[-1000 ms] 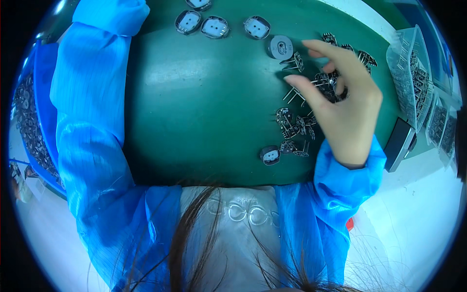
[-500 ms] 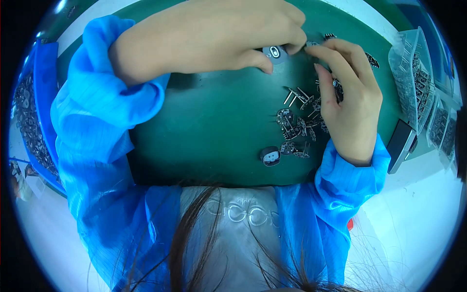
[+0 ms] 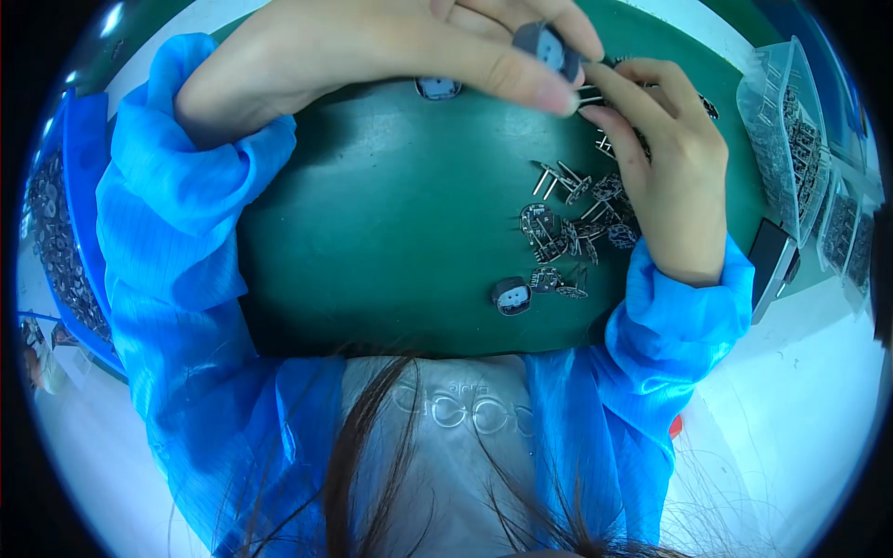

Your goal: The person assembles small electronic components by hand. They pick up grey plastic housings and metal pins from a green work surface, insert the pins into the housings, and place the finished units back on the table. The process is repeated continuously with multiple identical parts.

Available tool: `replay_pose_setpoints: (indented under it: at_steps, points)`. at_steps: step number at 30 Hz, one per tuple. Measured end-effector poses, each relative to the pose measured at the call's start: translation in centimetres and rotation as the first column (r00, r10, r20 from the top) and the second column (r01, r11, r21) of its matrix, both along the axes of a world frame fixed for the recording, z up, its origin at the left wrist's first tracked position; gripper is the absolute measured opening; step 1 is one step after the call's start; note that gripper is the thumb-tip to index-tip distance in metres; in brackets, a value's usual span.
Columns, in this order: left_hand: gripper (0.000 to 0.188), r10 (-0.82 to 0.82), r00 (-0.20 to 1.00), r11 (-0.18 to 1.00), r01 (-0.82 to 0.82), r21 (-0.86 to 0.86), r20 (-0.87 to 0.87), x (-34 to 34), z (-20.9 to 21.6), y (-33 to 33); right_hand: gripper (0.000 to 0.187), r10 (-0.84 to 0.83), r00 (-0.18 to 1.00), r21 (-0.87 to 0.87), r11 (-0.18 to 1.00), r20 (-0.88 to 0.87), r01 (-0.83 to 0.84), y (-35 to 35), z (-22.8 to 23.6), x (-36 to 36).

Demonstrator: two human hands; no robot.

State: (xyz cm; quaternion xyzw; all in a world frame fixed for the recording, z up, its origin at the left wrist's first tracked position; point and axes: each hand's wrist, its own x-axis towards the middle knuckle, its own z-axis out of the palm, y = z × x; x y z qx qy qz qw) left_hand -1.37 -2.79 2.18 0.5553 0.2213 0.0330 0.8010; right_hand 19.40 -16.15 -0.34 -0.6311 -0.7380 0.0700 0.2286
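Observation:
My left hand [image 3: 391, 51] reaches across the far side of the green mat, thumb and fingers closed round a small dark grey plastic housing [image 3: 547, 50] with a pale inside. Close against it, my right hand [image 3: 665, 149] pinches a small part with metal pins, apparently a pin-legged circuit board [image 3: 590, 95]; my fingers hide most of it. A similar housing [image 3: 437, 88] lies under my left palm. Nearer me sits another housing [image 3: 512, 297], open side up. Several small circuit boards with pins [image 3: 549, 232] are scattered to the left of my right wrist.
A blue bin [image 3: 86, 186] of small grey parts stands at the left edge. On the right are a clear plastic bin [image 3: 786, 139] of pinned boards, a second clear bin [image 3: 842, 237], and a dark flat device [image 3: 770, 260] by the edge of the green mat [image 3: 372, 232].
My left hand has turned over and lifted a housing, its pale inside now showing. Another housing has come into view beneath that hand. My right hand has shifted slightly away from me.

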Motion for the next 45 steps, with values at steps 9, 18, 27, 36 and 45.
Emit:
replay_pose_setpoints:
  at_steps: [9,18,27,36,45]
  points:
    - [0.035,0.016,1.0,0.879,-0.026,0.476,0.025,-0.2,-0.2,-1.5,0.023,-0.121,0.871,0.015,0.989,-0.476,0.145,-0.6,0.6,-0.8]
    - [0.041,0.06,0.998,0.937,-0.063,0.344,0.02,0.1,0.4,-2.2,0.015,-0.091,0.69,-0.038,0.995,-0.718,0.092,-1.3,1.9,-2.3]
    - [0.04,0.093,0.985,0.964,-0.125,0.233,0.147,-0.2,-2.7,-2.8,0.016,-0.098,0.906,0.092,0.985,-0.411,0.148,-1.1,1.8,-3.0]
    - [0.038,0.121,0.988,0.942,-0.146,0.303,0.1,0.4,-1.1,-3.3,0.02,-0.086,0.964,0.325,0.93,-0.253,0.169,-0.8,0.9,-3.9]
    - [0.037,0.265,0.963,0.962,-0.261,0.08,-0.043,0.2,-1.0,-3.7,0.028,-0.067,0.946,0.253,0.956,-0.317,0.152,-0.4,-0.2,-4.4]
